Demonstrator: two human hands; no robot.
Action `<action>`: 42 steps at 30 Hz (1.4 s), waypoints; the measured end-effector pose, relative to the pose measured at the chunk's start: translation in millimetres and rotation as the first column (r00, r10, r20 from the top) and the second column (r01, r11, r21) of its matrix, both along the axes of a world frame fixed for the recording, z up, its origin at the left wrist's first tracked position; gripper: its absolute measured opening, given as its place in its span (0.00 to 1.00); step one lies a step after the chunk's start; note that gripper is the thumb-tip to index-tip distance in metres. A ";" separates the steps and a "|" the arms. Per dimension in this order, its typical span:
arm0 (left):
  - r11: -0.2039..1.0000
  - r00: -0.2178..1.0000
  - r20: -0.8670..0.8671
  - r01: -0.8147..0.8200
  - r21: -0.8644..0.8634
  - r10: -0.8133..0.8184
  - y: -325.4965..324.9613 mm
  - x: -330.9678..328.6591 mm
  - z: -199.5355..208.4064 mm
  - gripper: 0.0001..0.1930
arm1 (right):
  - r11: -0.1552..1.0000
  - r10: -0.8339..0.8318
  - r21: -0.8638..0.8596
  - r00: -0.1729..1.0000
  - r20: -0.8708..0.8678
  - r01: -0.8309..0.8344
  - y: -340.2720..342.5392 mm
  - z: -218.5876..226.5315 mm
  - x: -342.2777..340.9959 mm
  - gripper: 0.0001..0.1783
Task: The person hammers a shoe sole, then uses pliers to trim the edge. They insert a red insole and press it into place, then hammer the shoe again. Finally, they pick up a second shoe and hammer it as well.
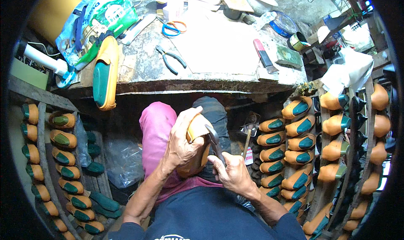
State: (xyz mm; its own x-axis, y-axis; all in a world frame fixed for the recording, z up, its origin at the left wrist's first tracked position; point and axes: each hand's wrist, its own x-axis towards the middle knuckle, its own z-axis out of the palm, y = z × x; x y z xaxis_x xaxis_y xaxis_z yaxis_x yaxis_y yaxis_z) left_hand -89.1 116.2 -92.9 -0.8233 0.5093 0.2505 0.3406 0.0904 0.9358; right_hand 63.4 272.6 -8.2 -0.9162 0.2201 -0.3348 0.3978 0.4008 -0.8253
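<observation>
An orange-tan leather shoe (197, 129) rests over my lap, its far end raised between my knees. My left hand (182, 140) is wrapped around the shoe's left side, with fingers over the far end and thumb pressed near its top. On the other side, my right hand (233, 170) grips the handle of dark metal pincers (214, 142). The curved head of the pincers meets the shoe's right edge. Whether its jaws are closed on the leather cannot be made out. The shoe's lower part is partly hidden by my hands and forearms.
A workbench (145, 82) stands ahead, holding pliers (170, 60), scissors (173, 28), a red-handled knife (265, 56) and a tan-green shoe (105, 73) over its front edge. Racks of similar shoes flank me, left (43, 134) and right (324, 141). A hammer-like tool (248, 132) stands by my right knee.
</observation>
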 end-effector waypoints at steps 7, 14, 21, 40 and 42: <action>0.993 0.992 0.063 0.103 0.062 -0.107 -9.0 -19.1 -12.6 0.58 | 0.999 -0.026 -0.022 0.999 0.032 0.026 -13.5 -7.2 -4.9 0.22; 0.999 0.989 0.137 0.041 0.033 -0.046 -7.4 -9.5 -28.4 0.36 | 0.993 -0.045 0.099 0.986 -0.158 0.061 -27.3 -44.4 -12.0 0.18; 0.993 0.982 0.159 0.111 -0.039 -0.103 0.2 -18.2 -21.9 0.39 | 1.000 0.005 -0.015 0.996 -0.087 -0.006 0.8 -54.1 15.3 0.16; 0.944 0.944 -0.027 0.329 -0.003 -0.329 -73.2 54.7 48.7 0.89 | 0.941 0.240 0.301 0.930 -0.277 -0.153 16.7 -20.6 74.3 0.32; 0.920 0.921 0.014 0.389 -0.043 -0.388 -80.9 54.0 56.1 0.90 | 0.998 0.059 0.001 0.938 -0.342 -0.063 10.7 -19.4 60.2 0.39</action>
